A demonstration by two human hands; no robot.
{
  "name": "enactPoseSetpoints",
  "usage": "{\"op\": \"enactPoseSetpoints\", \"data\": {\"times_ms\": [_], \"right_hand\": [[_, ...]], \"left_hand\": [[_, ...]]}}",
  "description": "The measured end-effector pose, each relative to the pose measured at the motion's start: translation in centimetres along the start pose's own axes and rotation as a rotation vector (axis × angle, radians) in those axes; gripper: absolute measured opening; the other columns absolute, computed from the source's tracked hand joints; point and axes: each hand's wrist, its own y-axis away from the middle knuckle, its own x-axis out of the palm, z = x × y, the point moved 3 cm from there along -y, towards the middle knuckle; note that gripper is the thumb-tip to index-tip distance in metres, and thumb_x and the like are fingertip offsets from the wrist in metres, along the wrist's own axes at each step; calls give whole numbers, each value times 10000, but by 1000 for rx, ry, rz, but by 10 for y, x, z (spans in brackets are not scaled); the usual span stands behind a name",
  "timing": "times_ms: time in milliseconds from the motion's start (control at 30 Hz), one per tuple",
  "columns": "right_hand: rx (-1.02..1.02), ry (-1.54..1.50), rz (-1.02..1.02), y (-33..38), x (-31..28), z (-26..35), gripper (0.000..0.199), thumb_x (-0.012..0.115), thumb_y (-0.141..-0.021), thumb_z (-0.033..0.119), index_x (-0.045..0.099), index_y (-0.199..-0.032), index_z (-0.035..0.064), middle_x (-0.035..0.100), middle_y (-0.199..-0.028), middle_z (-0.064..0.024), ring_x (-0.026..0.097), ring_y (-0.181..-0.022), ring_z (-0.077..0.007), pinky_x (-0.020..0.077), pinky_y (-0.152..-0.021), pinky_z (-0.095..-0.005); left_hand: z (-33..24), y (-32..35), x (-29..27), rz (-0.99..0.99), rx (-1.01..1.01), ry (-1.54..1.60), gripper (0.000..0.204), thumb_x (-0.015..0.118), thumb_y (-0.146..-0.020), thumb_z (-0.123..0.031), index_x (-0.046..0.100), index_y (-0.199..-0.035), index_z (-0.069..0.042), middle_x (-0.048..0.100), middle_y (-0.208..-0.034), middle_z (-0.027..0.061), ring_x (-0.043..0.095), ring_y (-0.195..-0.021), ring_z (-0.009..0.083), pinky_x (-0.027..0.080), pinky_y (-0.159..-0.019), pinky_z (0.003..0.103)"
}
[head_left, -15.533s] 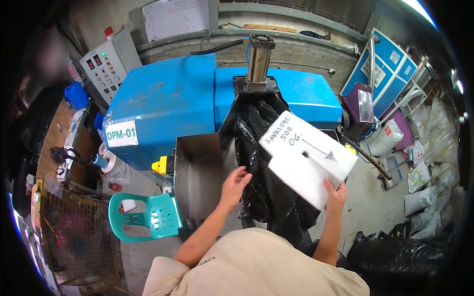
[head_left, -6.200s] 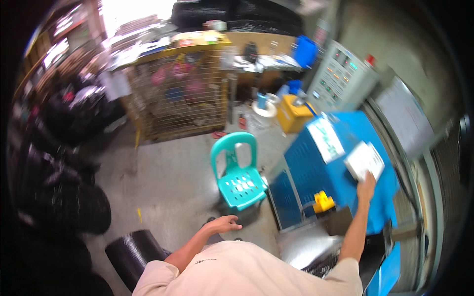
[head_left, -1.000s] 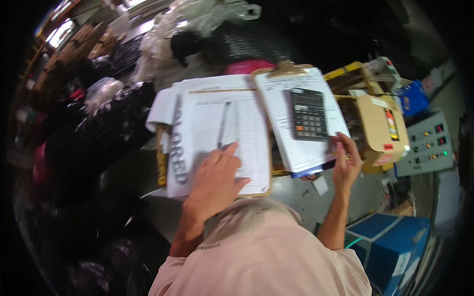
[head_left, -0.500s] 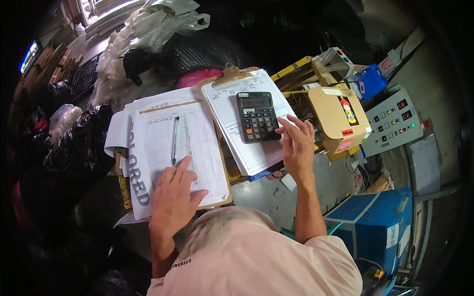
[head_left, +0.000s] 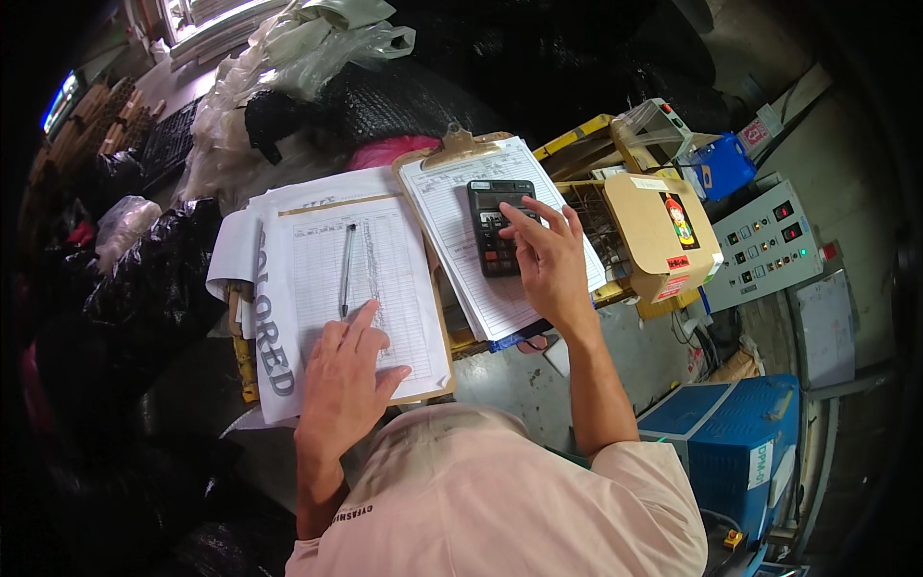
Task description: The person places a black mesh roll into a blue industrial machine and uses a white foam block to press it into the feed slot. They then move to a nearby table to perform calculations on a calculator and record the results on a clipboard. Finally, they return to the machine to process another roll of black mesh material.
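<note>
The right hand [head_left: 550, 264] rests open over the calculator [head_left: 500, 226], fingers spread on its keys. The calculator lies on a clipboard [head_left: 481, 245] (sheets clipped at the top). The left hand [head_left: 346, 380] lies flat, holding nothing, index finger on the form [head_left: 361, 279] beside a pen [head_left: 345, 269]. The calculator is probably light, rigid plastic; grip its long edges.

The right hand [head_left: 550, 264] covers the lower right keys of the black calculator [head_left: 500, 226], and its display is too small to read. The left hand [head_left: 348, 385] hides the lower rows of the ruled sheet [head_left: 361, 279], whose entries are too fine to make out. The clipboard [head_left: 460, 146] lies mostly buried under paper. The blue machine [head_left: 731, 438] is cut off by the dark rim.
</note>
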Motion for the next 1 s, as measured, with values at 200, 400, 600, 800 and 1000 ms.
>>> {"op": "enactPoseSetpoints", "data": {"times_ms": [200, 400, 600, 800, 1000], "right_hand": [[47, 10, -4, 33, -23, 5, 487, 618, -986, -38, 718, -1433, 129, 825, -1027, -30, 621, -1402, -293, 269, -1277, -594], [28, -33, -83, 33, -19, 2, 488, 628, -977, -48, 724, -1423, 125, 836, -1034, -33, 630, -1394, -293, 272, -1278, -579], [23, -64, -58, 20, -9, 2, 502, 628, -982, -49, 716, -1442, 131, 838, -1069, -22, 624, -1404, -281, 272, -1283, -563], [60, -133, -88, 16, -5, 4, 488, 632, -984, -61, 734, -1424, 126, 835, -1086, -26, 661, -1331, -261, 311, -1273, -512], [464, -416, -331, 58, -8, -51, 341, 557, -1139, 34, 701, -1449, 25, 794, -1154, -127, 721, -1080, -140, 558, -971, -298]], "left_hand": [[-2, 0, 0, 38, -34, 5, 388, 842, -919, -272, 674, -1160, -20, 549, -1631, 186, 559, -1288, 382, 468, -1121, 504], [0, 1, 0, -2, 2, -22, 389, 853, -898, -249, 653, -1142, -22, 567, -1613, 203, 568, -1246, 406, 485, -1079, 503], [1, 0, 2, -17, 14, -17, 387, 850, -901, -245, 652, -1141, -16, 571, -1609, 199, 569, -1226, 405, 483, -1077, 497], [-1, 0, 2, -1, -35, 3, 401, 845, -906, -278, 658, -1143, -15, 576, -1608, 164, 574, -1235, 394, 479, -1094, 489], [-2, 3, 4, -38, -3, -49, 404, 826, -932, -308, 662, -1167, -24, 566, -1611, 153, 568, -1271, 390, 482, -1101, 505]]}}
